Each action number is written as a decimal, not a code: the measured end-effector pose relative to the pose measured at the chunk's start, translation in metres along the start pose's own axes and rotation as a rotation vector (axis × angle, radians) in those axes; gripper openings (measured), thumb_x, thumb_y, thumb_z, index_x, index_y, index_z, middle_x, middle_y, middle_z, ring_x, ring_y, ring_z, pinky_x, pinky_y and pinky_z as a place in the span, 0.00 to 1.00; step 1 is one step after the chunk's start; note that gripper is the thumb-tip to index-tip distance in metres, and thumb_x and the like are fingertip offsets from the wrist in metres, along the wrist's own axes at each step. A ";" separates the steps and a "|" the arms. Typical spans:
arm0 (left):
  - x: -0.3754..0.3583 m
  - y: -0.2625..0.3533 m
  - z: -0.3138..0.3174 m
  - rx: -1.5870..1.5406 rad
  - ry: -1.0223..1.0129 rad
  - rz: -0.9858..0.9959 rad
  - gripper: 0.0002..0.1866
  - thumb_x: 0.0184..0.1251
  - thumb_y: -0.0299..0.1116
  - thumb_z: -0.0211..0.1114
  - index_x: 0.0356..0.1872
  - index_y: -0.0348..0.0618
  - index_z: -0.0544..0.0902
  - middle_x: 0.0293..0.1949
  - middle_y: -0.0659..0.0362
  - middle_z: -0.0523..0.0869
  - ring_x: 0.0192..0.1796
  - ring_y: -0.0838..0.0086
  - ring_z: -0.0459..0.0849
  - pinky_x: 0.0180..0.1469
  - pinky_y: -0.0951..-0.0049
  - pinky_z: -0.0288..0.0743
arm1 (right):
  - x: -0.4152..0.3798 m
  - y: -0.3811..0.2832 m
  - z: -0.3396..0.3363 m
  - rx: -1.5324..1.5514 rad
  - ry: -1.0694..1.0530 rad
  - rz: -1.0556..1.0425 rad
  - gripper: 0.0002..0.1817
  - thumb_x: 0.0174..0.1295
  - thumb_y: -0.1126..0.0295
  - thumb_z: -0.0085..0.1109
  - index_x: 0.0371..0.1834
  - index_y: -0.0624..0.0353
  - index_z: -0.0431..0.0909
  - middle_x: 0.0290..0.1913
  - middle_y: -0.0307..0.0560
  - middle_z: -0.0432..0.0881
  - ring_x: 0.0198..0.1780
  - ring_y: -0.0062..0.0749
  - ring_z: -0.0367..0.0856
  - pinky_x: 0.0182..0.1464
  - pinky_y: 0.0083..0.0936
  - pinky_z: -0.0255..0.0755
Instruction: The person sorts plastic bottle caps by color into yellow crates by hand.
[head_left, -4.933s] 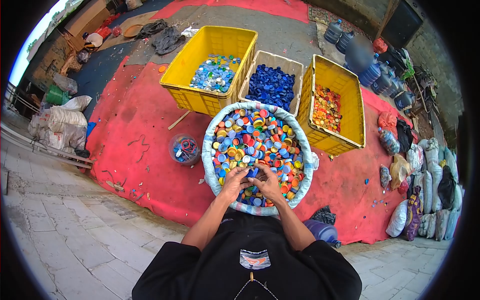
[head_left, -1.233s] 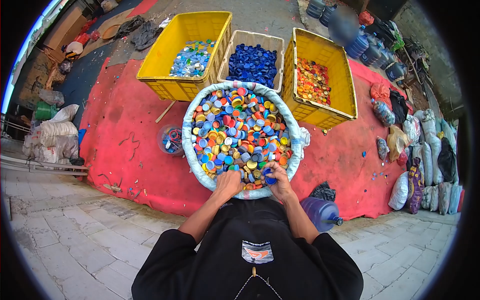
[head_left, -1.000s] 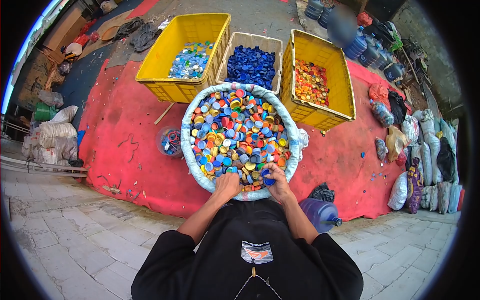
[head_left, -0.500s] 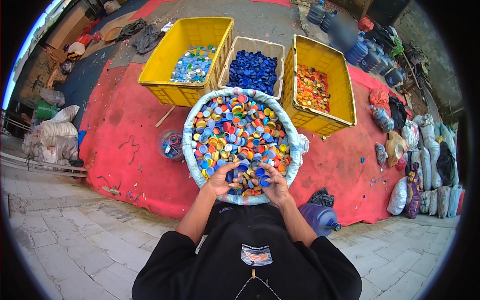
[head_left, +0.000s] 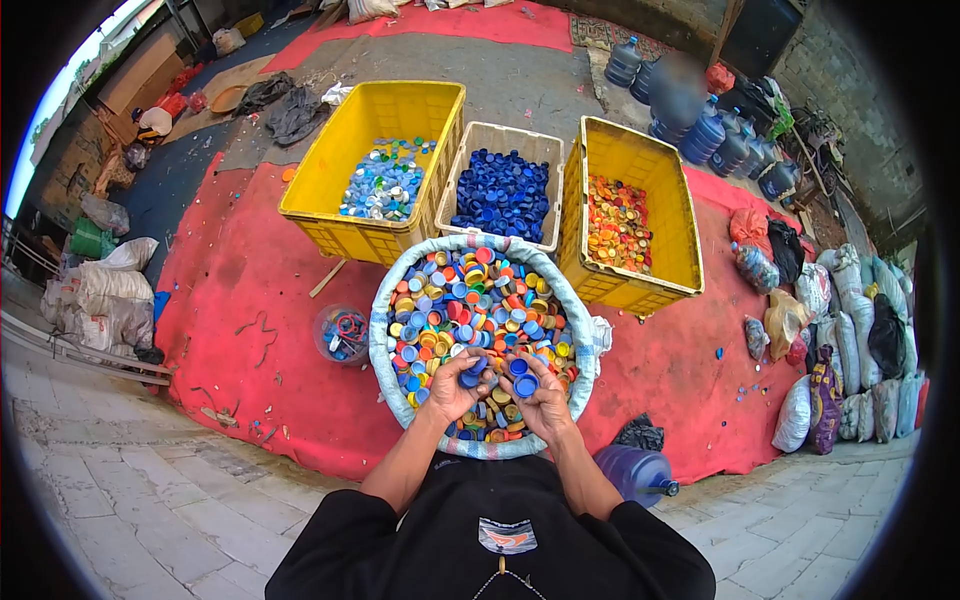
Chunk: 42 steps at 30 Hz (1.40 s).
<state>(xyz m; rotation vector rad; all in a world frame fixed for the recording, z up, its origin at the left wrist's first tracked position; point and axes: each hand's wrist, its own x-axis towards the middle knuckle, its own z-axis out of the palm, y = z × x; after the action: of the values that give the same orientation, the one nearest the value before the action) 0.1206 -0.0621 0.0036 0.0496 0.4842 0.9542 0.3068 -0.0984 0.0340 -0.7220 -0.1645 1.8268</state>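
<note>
A round sack-lined tub (head_left: 380, 330) in front of me is full of mixed-colour bottle caps (head_left: 490, 300). Over its near half, my left hand (head_left: 452, 388) is closed around dark blue bottle caps (head_left: 473, 374). Beside it, my right hand (head_left: 545, 402) grips blue bottle caps (head_left: 525, 385), with their round open sides facing up. The two hands are close together, fingertips almost meeting above the pile. Beyond the tub stands a whitish crate (head_left: 556, 150) of dark blue caps (head_left: 503, 192).
A yellow crate (head_left: 300, 205) at left holds light blue, white and green caps; another yellow crate (head_left: 682, 235) at right holds orange, red and yellow ones. A small clear bucket (head_left: 324, 350) sits left of the tub. A large water bottle (head_left: 632, 472) lies at my right. Filled sacks (head_left: 795, 415) line the right side.
The view has tilted upward, so the tub and crates appear lower. Both hands have stayed over the pile, still with blue caps in them, and now show more clearly.
</note>
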 end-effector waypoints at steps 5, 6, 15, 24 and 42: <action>0.021 0.016 0.006 0.085 0.120 -0.001 0.13 0.66 0.29 0.58 0.48 0.36 0.77 0.40 0.52 0.84 0.38 0.66 0.84 0.39 0.67 0.81 | 0.022 0.001 0.005 0.016 0.063 -0.028 0.45 0.32 0.92 0.39 0.66 0.70 0.61 0.63 0.59 0.69 0.68 0.47 0.68 0.73 0.44 0.60; 0.027 0.019 0.007 0.062 0.141 0.006 0.14 0.66 0.29 0.57 0.50 0.34 0.76 0.41 0.51 0.84 0.39 0.65 0.84 0.40 0.67 0.82 | 0.027 0.001 0.006 0.002 0.095 -0.036 0.45 0.33 0.92 0.38 0.66 0.71 0.61 0.62 0.59 0.69 0.68 0.47 0.68 0.73 0.44 0.61; 0.154 0.110 0.098 -0.148 0.097 0.090 0.18 0.68 0.37 0.56 0.44 0.27 0.70 0.43 0.43 0.76 0.53 0.51 0.78 0.62 0.52 0.74 | 0.155 -0.074 0.065 -0.103 0.026 -0.342 0.21 0.51 0.91 0.39 0.52 0.81 0.65 0.52 0.61 0.74 0.60 0.50 0.74 0.70 0.42 0.65; 0.060 0.118 0.169 0.112 -0.013 0.544 0.09 0.70 0.35 0.58 0.31 0.43 0.76 0.27 0.63 0.75 0.35 0.73 0.76 0.58 0.55 0.73 | 0.143 -0.077 0.057 -0.319 0.271 -0.388 0.39 0.59 0.85 0.47 0.72 0.76 0.40 0.69 0.73 0.54 0.68 0.58 0.65 0.67 0.39 0.67; -0.201 0.023 0.265 0.213 -1.131 1.542 0.25 0.59 0.14 0.60 0.11 0.56 0.65 0.11 0.71 0.66 0.15 0.86 0.69 0.47 0.80 0.81 | 0.045 0.024 -0.024 -1.021 0.264 -0.243 0.31 0.56 0.84 0.46 0.67 0.67 0.58 0.64 0.62 0.68 0.61 0.43 0.74 0.59 0.32 0.73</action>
<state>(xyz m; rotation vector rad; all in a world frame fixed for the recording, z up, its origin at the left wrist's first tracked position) 0.1172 -0.1628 0.3209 1.2267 -0.6813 2.1034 0.2914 -0.0723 -0.0133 -1.5497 -1.0030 1.3162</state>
